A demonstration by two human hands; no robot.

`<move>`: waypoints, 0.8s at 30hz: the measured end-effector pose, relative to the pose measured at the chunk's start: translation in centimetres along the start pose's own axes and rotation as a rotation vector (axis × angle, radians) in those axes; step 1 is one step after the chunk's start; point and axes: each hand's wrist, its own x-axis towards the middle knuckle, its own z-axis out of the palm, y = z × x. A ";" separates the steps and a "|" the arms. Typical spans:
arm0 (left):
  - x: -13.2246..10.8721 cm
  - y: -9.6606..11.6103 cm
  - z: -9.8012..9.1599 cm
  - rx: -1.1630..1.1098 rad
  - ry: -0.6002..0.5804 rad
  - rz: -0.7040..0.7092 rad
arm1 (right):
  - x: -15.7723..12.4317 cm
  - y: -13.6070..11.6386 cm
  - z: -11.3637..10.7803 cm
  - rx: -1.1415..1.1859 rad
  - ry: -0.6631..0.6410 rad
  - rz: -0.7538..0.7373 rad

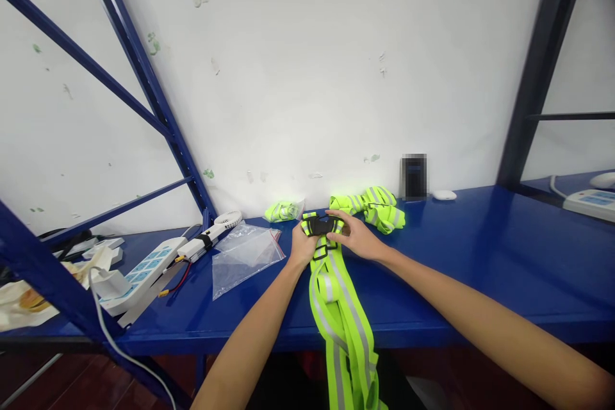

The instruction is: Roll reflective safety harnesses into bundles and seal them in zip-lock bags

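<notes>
At mid-width of the blue tabletop, closer to the wall than to the front edge:

- Left hand and right hand, both closed on one black buckle, fingers curled in from either side, knuckles almost meeting.
- Reflective strap, neon yellow with grey bands, joined to the buckle. Laid straight back toward the front edge, draped over it and hanging below, between the two forearms.
- Folded yellow bundle, just behind the right hand, close to the wall. Smaller yellow bundle, behind the left hand, apart from it.
- Clear zip bag, flat, just left of the left hand, not touching the strap.
- White handheld fan and power strip, farther left, angled toward the front-left edge, cables trailing off it.
- Blue diagonal brace, rising from the tabletop's left rear, closing off that side.
- Small white puck and blurred dark box, against the wall, well right of the bundles.
- Dark upright, at the far right rear.
- Widest stretch of blue surface: right of the right hand, out to that upright, front edge crossed only by the right forearm.
</notes>
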 end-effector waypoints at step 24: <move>-0.5 -0.5 0.9 -0.267 -0.052 -0.237 | 0.8 0.1 0.4 0.738 0.162 0.320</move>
